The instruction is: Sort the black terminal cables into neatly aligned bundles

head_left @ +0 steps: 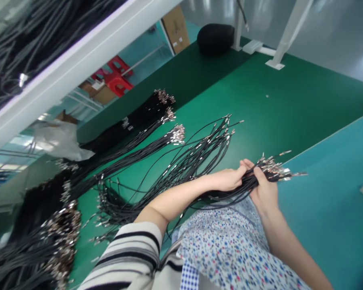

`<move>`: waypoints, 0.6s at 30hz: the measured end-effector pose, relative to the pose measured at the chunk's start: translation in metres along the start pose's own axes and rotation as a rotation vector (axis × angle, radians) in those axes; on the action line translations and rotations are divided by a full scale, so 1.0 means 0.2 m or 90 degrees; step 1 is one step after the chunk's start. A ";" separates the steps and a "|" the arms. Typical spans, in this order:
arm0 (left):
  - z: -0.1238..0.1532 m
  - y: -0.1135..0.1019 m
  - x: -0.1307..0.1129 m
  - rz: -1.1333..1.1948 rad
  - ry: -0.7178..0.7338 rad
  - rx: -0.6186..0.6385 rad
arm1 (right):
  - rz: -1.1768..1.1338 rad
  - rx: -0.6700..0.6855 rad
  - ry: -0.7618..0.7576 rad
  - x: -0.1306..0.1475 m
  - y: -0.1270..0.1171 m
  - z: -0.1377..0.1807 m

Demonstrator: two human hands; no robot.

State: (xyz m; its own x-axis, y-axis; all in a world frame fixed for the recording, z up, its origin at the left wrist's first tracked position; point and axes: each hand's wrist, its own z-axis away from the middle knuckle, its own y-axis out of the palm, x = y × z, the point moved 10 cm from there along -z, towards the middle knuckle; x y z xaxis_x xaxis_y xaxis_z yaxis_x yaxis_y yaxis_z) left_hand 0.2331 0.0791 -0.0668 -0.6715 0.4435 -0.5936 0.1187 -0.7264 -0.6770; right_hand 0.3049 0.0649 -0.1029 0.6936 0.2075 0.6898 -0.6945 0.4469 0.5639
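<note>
A bundle of thin black cables [273,171] with bare metal ends lies across my lap by the table's front edge. My left hand [232,177] is closed around the bundle a short way behind those ends. Closer to the ends, my right hand [265,191] grips the same bundle, its thumb on top. The metal tips stick out unevenly to the right, past my right fingers. Behind my left forearm, loose black cables [196,155] fan out over the green tabletop [250,108].
Neater cable bundles [151,145] lie farther left, beside a dark stack [133,117]. More cables with coppery ends [63,241] fill the left corner. A clear plastic bag [59,139] rests near them. A white shelf beam [79,52] crosses above, and a black rounded object [215,38] sits at the back.
</note>
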 end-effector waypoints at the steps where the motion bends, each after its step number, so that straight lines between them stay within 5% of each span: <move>1: 0.04 -0.02 -0.02 0.008 0.026 0.015 | 0.017 0.020 -0.012 0.03 0.05 0.02; 5: 0.16 -0.10 -0.08 0.012 0.079 0.034 | 0.053 0.009 -0.078 0.10 0.15 0.06; 10: 0.29 -0.08 -0.06 0.112 0.181 0.039 | 0.049 -0.040 -0.080 0.12 0.07 0.12; 12: 0.36 -0.04 0.07 0.183 0.177 0.027 | 0.053 -0.006 -0.067 0.12 0.03 0.16; 15: 0.49 0.11 0.37 0.267 0.043 0.028 | 0.062 0.093 -0.020 0.10 0.00 0.25; 18: 0.66 0.24 0.45 0.244 -0.004 0.003 | 0.055 0.171 0.013 0.10 0.01 0.37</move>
State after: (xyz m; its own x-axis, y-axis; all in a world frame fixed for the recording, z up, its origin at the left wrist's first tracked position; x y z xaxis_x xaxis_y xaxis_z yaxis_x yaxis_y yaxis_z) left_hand 0.0819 0.0153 -0.0944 -0.5840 0.1365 -0.8002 0.3585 -0.8411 -0.4051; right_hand 0.3044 0.0055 -0.0546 0.6313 0.2541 0.7327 -0.7753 0.1812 0.6051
